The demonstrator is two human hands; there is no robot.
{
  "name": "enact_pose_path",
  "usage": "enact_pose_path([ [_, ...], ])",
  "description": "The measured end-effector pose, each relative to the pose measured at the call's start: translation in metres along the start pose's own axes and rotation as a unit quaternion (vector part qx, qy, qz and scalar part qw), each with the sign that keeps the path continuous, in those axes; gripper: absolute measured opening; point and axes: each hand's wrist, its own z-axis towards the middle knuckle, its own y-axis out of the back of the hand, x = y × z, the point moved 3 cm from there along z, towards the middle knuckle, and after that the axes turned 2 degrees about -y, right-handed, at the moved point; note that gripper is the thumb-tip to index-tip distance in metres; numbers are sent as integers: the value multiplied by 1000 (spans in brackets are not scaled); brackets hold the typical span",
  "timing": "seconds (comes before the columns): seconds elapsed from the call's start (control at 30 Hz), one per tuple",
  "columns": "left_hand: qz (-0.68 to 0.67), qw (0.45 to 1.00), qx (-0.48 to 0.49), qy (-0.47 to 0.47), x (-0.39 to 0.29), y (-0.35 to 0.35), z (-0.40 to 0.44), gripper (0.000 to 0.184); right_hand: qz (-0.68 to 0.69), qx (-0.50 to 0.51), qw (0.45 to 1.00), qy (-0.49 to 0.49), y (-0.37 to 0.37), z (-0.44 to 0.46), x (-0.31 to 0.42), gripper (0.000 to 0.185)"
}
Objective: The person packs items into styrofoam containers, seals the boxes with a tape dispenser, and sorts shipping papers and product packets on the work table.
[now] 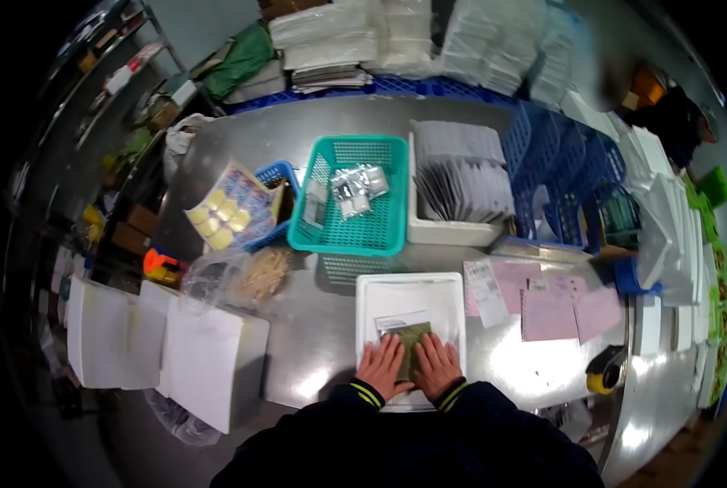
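A green packet (410,353) is lying flat inside a shallow white foam box (389,294), just below the middle of the frame. Its visible strip is running up and down the frame, so the long axis seems to be pointing away from the person, leaning only slightly; the hands are covering too much to tell its full outline. A white card (390,321) is showing along the packet's upper edge, its right end sitting a little higher than its left.

The left hand (382,366) is resting palm-down over the packet's left side, and the right hand (437,366) is mirroring it on the right. Both sets of fingers are lying extended and slightly apart, pointing toward the top of the frame; whether either thumb is pinching an edge, I cannot tell.

The foam box is standing on a metal table (306,321). Above it, a teal basket (347,242) is holding clear bags (353,193), and just to the basket's right a second white box (457,234) is holding upright grey sleeves (465,191). Pink sheets (549,315) are lying to the right of centre, with a tape dispenser (604,372) sitting at lower right.
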Motion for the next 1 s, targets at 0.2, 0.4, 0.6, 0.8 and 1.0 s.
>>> enact_pose_path([
  [0.2, -49, 999, 11, -11, 4, 3, 0, 81, 38, -56, 996, 61, -6, 18, 11, 51],
  [0.4, -225, 926, -302, -11, 77, 55, 20, 54, 47, 7, 998, 52, -1, 16, 13, 56],
  [0.6, -123, 863, -444, 206, 233, 101, 78, 34, 40, -3, 998, 45, -5, 18, 11, 54],
  [0.8, -144, 864, -402, 266, 311, 85, 125, 32, 42, 12, 998, 35, -4, 18, 10, 54],
  [1.0, -192, 838, -475, 188, 246, 82, 112, 34, 73, 26, 997, 18, 0, 21, 13, 55],
])
